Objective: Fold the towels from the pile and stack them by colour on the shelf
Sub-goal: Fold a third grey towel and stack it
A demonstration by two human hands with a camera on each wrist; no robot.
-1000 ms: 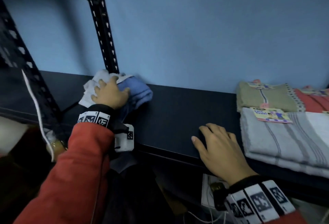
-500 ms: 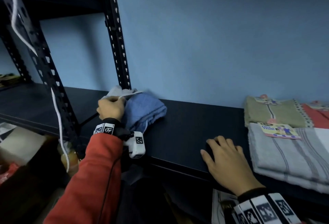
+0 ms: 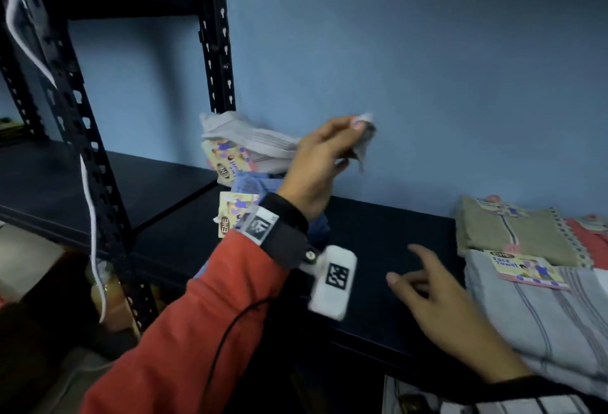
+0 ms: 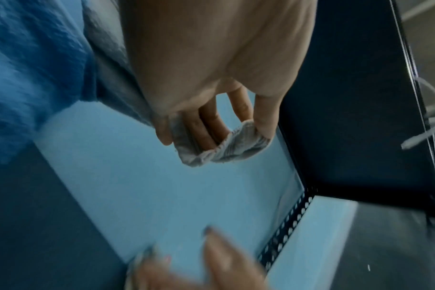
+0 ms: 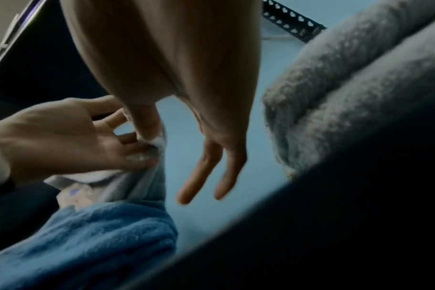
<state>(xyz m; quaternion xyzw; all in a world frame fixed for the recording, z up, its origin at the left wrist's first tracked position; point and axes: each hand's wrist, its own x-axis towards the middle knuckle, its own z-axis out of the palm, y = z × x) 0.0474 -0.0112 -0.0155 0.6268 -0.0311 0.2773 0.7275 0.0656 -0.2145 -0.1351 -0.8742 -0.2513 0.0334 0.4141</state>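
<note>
My left hand [image 3: 342, 140] is raised above the dark shelf [image 3: 378, 232] and pinches a corner of a grey striped towel [image 3: 250, 142], lifting it off a blue towel [image 3: 250, 186] that lies by the black upright. The left wrist view shows the grey cloth [image 4: 226, 149] bunched between thumb and fingers. A paper label [image 3: 225, 158] hangs from the grey towel. My right hand [image 3: 427, 285] hovers over the shelf, fingers spread and holding nothing. In the right wrist view its fingers [image 5: 206, 170] point down beside the blue towel [image 5: 99, 241].
Folded towels lie at the right of the shelf: a grey striped one [image 3: 539, 311] in front, an olive one [image 3: 506, 226] behind, a red one [image 3: 589, 239] at the edge. A black perforated upright [image 3: 218, 38] stands left of the pile. Blue wall behind.
My left hand has risen and swung right, pulling the grey towel up off the blue one. My right hand has lifted from the shelf edge and spread its fingers.
</note>
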